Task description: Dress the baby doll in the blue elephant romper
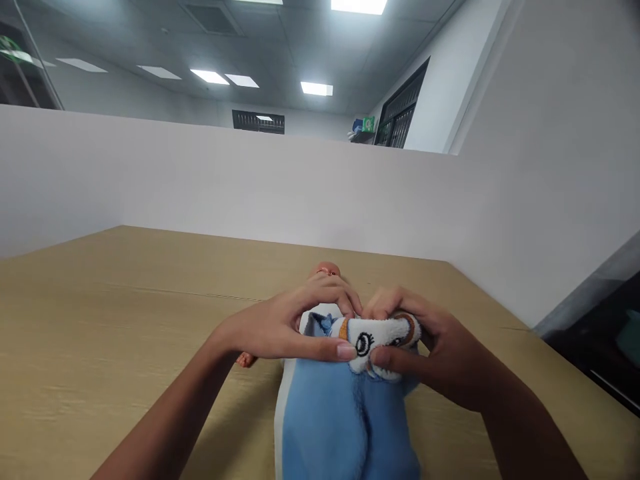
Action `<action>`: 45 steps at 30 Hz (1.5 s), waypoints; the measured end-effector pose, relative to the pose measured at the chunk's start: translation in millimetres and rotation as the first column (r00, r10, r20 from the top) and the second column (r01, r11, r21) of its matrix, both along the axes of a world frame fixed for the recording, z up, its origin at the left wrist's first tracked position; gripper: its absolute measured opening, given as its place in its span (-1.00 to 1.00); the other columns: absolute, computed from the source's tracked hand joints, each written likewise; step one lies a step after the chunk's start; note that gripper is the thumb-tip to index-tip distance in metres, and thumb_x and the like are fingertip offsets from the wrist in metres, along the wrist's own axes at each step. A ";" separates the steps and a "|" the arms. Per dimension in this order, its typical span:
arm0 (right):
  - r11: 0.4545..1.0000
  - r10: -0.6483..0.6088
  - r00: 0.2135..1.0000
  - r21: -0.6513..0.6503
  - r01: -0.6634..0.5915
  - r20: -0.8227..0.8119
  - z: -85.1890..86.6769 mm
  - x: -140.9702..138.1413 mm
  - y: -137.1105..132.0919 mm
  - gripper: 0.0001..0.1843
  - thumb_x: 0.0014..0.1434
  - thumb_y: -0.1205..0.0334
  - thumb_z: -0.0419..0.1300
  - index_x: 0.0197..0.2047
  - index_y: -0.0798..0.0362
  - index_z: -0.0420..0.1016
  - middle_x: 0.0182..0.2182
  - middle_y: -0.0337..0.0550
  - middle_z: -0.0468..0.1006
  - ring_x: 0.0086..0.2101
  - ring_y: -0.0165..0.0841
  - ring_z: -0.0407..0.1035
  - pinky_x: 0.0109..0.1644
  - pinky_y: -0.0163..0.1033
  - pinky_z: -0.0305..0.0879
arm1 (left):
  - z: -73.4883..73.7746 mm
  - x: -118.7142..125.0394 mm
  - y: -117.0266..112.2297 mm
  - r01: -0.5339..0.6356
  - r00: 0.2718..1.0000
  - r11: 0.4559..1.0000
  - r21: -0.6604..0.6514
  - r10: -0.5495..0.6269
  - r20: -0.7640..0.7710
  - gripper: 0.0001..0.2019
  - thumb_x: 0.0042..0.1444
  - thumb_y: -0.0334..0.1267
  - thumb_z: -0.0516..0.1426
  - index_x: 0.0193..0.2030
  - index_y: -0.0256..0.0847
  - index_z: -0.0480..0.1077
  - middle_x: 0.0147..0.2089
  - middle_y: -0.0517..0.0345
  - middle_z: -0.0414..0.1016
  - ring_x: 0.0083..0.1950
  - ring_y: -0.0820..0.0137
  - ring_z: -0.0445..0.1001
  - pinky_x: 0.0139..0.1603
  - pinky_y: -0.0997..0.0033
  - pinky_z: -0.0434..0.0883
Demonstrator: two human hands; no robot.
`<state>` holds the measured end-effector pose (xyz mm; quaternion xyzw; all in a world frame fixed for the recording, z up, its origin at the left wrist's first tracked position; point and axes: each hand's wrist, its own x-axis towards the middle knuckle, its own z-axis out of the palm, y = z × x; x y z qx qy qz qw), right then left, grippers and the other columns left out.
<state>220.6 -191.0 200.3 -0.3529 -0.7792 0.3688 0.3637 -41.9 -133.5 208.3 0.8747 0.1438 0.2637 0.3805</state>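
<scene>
A baby doll lies on its back on the table, its head pointing away from me, and one small doll hand sticks out at the left. Over its body lies a blue cloth garment with white edging. At the garment's top is a fluffy white patch with an embroidered eye. My left hand pinches this patch from the left, thumb in front and fingers behind. From the right, my right hand grips the same patch, thumb near the left thumb. The doll's chest is hidden.
The wide tan table reaches back to a white partition. A white wall stands on the right, with a dark opening below it. Beyond the partition are ceiling lights and a shelf with packages.
</scene>
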 end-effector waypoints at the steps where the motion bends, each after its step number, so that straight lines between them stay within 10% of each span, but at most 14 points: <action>1: 0.999 -0.010 0.999 -0.040 0.008 -0.042 -1.3 -0.1 3.4 -0.69 0.25 0.06 0.49 -0.13 -0.07 0.45 -0.23 -0.31 0.51 -0.28 -0.42 0.41 -0.22 -0.34 0.36 | -0.9 -0.1 2.6 0.004 1.000 0.999 -0.038 -0.004 0.011 -0.73 0.25 -0.05 0.35 -0.06 -0.10 0.45 0.16 0.07 0.53 0.29 0.17 0.40 0.36 0.13 0.34; 9: 0.981 -0.025 0.998 -0.189 0.035 0.055 -0.9 6.6 15.3 -0.65 0.19 0.07 0.51 -0.22 0.01 0.44 -0.42 -0.35 0.41 -0.44 -0.49 0.23 -0.40 -0.39 0.19 | -11.3 2.6 6.1 0.080 0.993 0.958 -0.277 -0.052 0.108 -0.65 0.28 -0.34 0.25 -0.39 -0.16 0.13 0.00 0.03 0.54 0.01 0.31 0.49 0.01 0.30 0.44; 15: 0.995 -0.097 0.995 -0.027 0.096 -0.007 -16.0 -3.0 10.6 -0.63 0.20 -0.02 0.51 -0.20 -0.04 0.44 -0.29 -0.27 0.50 -0.36 -0.42 0.33 -0.33 -0.35 0.28 | -14.4 6.6 3.5 -0.032 0.985 0.966 -0.256 0.074 0.156 -0.56 0.00 -0.49 0.36 -0.15 -0.10 0.23 -0.10 0.23 0.38 -0.10 0.43 0.37 -0.10 0.46 0.38; 22: 0.994 -0.037 0.927 -0.081 0.073 0.374 -10.2 11.3 17.0 -0.56 0.14 -0.15 0.52 -0.08 -0.13 0.52 -0.25 -0.28 0.56 -0.25 -0.34 0.40 -0.23 -0.31 0.32 | -4.9 -6.5 4.9 -0.107 0.990 0.970 -0.220 0.083 -0.113 -0.57 0.03 -0.54 0.25 0.02 -0.08 0.53 -0.26 0.33 0.34 -0.38 0.56 0.26 -0.40 0.57 0.25; 27: 0.990 0.012 0.990 0.137 -0.032 0.140 -16.9 14.4 27.3 -0.68 0.17 0.14 0.53 -0.20 -0.08 0.46 -0.20 -0.25 0.56 -0.17 -0.31 0.45 -0.10 -0.25 0.38 | 0.1 -11.7 4.0 -0.199 0.971 0.972 -0.123 0.178 -0.160 -0.68 0.14 -0.12 0.42 -0.01 -0.11 0.54 -0.25 0.27 0.48 -0.33 0.49 0.35 -0.38 0.54 0.30; 31: 0.998 -0.058 0.998 -0.029 0.058 0.004 -23.3 15.2 29.8 -0.68 0.21 0.13 0.50 -0.09 -0.07 0.47 -0.27 -0.26 0.57 -0.33 -0.38 0.42 -0.31 -0.34 0.37 | 1.7 -14.2 6.2 -0.192 0.978 0.980 -0.051 0.187 -0.087 -0.78 0.27 -0.05 0.36 -0.17 -0.14 0.55 -0.20 0.18 0.51 -0.18 0.40 0.44 -0.21 0.46 0.39; 35: 0.984 0.130 0.973 -0.146 -0.103 0.191 -13.8 22.6 34.1 -0.55 0.17 0.04 0.52 0.06 -0.05 0.56 -0.14 -0.19 0.64 -0.15 -0.28 0.51 -0.06 -0.25 0.49 | -0.6 -19.2 10.8 -0.116 0.992 0.993 0.018 0.115 0.053 -0.85 0.33 -0.16 0.32 -0.11 -0.17 0.54 0.05 0.00 0.54 0.08 0.23 0.49 0.12 0.28 0.45; 45: 0.999 0.034 0.990 0.041 -0.029 -0.138 -29.1 41.2 41.3 -0.67 0.19 -0.09 0.47 -0.21 -0.03 0.58 -0.33 -0.20 0.57 -0.34 -0.28 0.45 -0.25 -0.23 0.39 | -18.1 -29.0 18.9 -0.220 0.947 0.974 -0.052 0.226 0.229 -0.83 0.26 -0.21 0.37 -0.23 -0.20 0.50 -0.32 0.19 0.43 -0.31 0.44 0.38 -0.30 0.45 0.32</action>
